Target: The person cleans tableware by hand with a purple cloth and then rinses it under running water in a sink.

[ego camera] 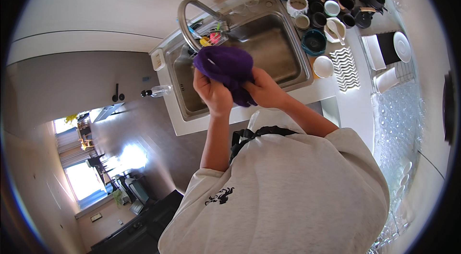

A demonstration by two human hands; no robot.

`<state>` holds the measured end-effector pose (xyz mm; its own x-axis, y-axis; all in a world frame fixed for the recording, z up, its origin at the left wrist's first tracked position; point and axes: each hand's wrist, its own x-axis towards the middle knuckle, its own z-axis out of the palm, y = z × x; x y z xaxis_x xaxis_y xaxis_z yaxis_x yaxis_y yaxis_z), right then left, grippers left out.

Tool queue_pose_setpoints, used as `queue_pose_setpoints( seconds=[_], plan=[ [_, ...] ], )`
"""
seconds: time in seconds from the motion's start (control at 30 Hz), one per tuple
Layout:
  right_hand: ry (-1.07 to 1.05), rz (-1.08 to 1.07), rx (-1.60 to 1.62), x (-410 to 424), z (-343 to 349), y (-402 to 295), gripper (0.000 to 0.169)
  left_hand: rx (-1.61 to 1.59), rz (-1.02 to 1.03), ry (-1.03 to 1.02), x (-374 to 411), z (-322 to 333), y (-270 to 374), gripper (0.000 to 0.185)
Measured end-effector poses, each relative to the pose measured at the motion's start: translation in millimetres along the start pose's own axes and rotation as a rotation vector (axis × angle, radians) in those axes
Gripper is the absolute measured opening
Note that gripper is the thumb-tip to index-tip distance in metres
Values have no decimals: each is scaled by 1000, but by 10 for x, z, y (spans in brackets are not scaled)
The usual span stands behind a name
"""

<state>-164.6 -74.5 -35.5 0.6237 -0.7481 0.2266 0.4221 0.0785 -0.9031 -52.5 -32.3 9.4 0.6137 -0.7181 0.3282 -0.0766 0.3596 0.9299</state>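
A purple cloth (225,65) is bunched between my two hands, held above the front part of a stainless steel sink (275,47). My left hand (213,92) grips its left side, thumb against the fabric. On the right edge, my right hand (264,88) has its fingers closed on a fold. The cloth's lower end hangs between my wrists. Just beyond it arches a metal gooseneck faucet (185,20); its spout end is hidden behind the cloth. Whether water runs cannot be seen.
Right of the sink stand many dark and white cups and bowls, among them a teal bowl (313,42) and a white bowl with a spoon (335,31). A wire rack (407,70) holds plates. A clear bottle (161,91) is at the left counter edge. Colourful utensils (212,39) sit behind the cloth.
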Motion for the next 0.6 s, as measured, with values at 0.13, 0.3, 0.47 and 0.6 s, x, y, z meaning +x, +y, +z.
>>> queue_pose_setpoints(
  seconds=[0.13,0.3,0.47,0.6],
  plan=[
    [82,39,-237,-57,-91,-44,30,-121,-122,68,-66,63,-18,13],
    [95,447,-275,-449,-515,408,23,118,-453,-89,-280,139,-606,12],
    [536,823,-31,-915,-647,657,29,147,-984,-287,-835,306,-1259,28],
    [656,738,53,-1064,-852,756,31,-226,-1171,-219,-1013,481,-1300,28]
  ],
)
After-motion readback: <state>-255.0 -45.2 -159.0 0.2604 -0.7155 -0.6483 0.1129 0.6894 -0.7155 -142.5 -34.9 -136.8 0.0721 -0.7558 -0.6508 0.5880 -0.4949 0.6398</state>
